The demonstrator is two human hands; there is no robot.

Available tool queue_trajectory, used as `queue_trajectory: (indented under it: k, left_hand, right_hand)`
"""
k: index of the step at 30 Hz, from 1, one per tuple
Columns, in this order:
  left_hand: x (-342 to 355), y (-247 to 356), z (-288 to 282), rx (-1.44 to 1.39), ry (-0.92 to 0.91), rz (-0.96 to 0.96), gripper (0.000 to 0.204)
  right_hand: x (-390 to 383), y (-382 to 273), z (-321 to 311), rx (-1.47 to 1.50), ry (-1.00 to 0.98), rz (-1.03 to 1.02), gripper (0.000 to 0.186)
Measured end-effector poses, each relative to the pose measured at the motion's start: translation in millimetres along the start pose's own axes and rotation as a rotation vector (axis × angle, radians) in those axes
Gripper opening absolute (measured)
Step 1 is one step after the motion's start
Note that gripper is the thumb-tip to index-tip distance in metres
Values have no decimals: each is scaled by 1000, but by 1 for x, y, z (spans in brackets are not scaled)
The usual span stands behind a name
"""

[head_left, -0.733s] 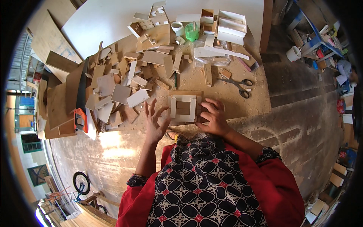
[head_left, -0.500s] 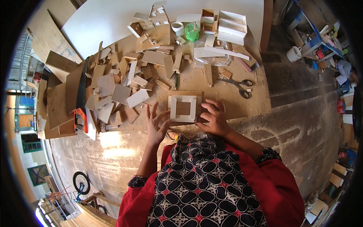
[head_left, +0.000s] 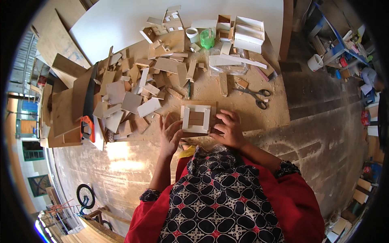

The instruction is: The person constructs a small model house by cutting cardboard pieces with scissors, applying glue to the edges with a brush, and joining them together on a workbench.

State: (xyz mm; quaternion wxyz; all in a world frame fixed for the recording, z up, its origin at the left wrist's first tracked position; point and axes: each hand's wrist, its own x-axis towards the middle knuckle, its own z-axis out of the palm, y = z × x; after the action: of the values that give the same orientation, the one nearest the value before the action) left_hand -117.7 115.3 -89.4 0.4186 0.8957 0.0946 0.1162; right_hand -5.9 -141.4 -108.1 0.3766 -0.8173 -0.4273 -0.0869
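A small rectangular frame of white strips [head_left: 206, 117] lies on a brown wooden board [head_left: 198, 103] at the table's near edge, with brown wood showing through its middle. My left hand [head_left: 170, 133] is at the board's left side, fingers apart and slightly bent, a fingertip at the frame's left edge. On the other side, my right hand [head_left: 229, 128] has its fingers curled and its thumb against the right edge, gripping it. A dark green pencil [head_left: 189, 89] lies just beyond the board. Black-handled scissors [head_left: 256, 96] rest to the far right of it.
Wood offcuts [head_left: 131, 101] are heaped at the left, beside an orange-handled saw [head_left: 86, 128]. Toward the back stand a small wooden model [head_left: 172, 22], a white cup [head_left: 192, 35], a green plastic container [head_left: 207, 39] and a white compartment box [head_left: 248, 34]. Sawdust covers the tabletop [head_left: 269, 119].
My left hand's spread fingers have drawn a little closer together beside the frame. My right hand keeps its place at the right edge. The whole view has shifted slightly.
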Motion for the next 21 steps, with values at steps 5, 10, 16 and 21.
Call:
queue_trajectory:
  k: [5, 10, 16, 21]
  left_hand:
    - [1, -4, -4, 4, -46, 9, 42]
    - [2, -7, -10, 13, -94, 21, 43]
    - [1, -11, -11, 30, -110, 46, 44]
    - [0, -5, -14, 26, -125, 26, 48]
  right_hand:
    - [1, -2, 2, -18, 16, 2, 30]
    - [-4, -2, 10, -16, 31, 46, 32]
    - [-7, -10, 5, -48, 0, 90, 35]
    - [-1, -18, -14, 16, -40, 92, 32]
